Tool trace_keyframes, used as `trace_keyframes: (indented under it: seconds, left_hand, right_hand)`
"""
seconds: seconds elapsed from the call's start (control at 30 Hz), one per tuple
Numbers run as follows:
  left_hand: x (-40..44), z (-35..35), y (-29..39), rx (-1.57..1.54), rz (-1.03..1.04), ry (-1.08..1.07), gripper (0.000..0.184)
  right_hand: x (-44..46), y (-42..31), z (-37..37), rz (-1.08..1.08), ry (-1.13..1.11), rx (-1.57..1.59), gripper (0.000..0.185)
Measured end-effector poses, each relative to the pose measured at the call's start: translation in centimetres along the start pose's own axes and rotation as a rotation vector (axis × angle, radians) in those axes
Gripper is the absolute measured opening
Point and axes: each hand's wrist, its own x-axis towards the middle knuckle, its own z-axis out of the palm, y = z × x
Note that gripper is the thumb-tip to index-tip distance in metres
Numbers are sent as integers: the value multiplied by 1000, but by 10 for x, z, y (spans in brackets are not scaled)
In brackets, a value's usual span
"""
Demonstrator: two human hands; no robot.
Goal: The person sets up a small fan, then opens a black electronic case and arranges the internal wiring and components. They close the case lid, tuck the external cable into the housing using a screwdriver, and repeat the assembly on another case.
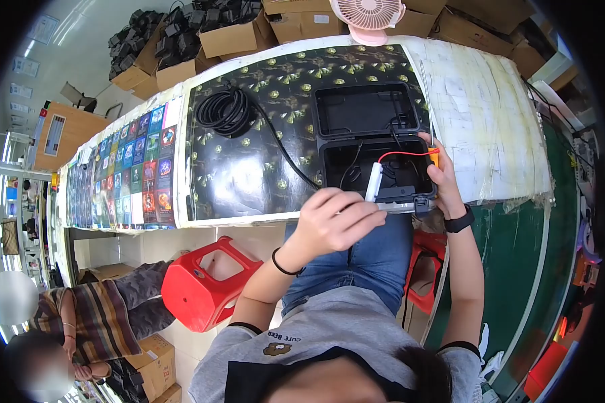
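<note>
My left hand is closed around a white pen-shaped piece, which stands tilted over the front of an open black case. A red wire runs from near the top of this piece to an orange piece. My right hand is at the right side of the case, its thumb and fingers closed on the orange piece. The case's lid lies back away from me, and thin black wires show in its lower half. A thick black cable leads from the case area to a coil.
A dark patterned mat covers the table's middle, with picture cards to its left. A pink fan stands at the far edge. Boxes of black units lie behind. A red stool and another person are at lower left.
</note>
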Motion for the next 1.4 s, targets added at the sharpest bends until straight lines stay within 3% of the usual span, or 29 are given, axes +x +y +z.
trace_keyframes:
  seconds: [0.17, 0.3, 0.4, 0.5, 0.57, 0.63, 0.9, 1.3, 1.4]
  left_hand:
    - [-3, 3, 1, 75, -105, 37, 30]
    - [-9, -1, -6, 123, -315, -176, 41]
    - [-16, 4, 0, 142, -380, -178, 45]
    - [-18, 8, -3, 74, -296, -8, 41]
    - [-18, -1, 0, 120, -146, -109, 34]
    - [-20, 9, 6, 248, -71, -33, 34]
    - [-21, 3, -2, 220, -361, -146, 37]
    - [-32, 6, 2, -58, -367, -168, 33]
    - [-39, 4, 6, -86, -343, -159, 34]
  right_hand:
    - [1, 2, -1, -15, 18, 0, 79]
    - [1, -2, 1, -36, 14, -22, 78]
    - [1, 3, -2, -25, 6, -27, 78]
    - [1, 2, -1, -32, 8, -38, 77]
    - [2, 3, -1, -42, 6, -38, 77]
    - [1, 2, -1, -44, 2, -40, 76]
    - [0, 1, 0, -26, -23, 1, 72]
    - [0, 4, -6, -44, -81, -38, 76]
    - [1, 2, -1, -21, 25, 86, 74]
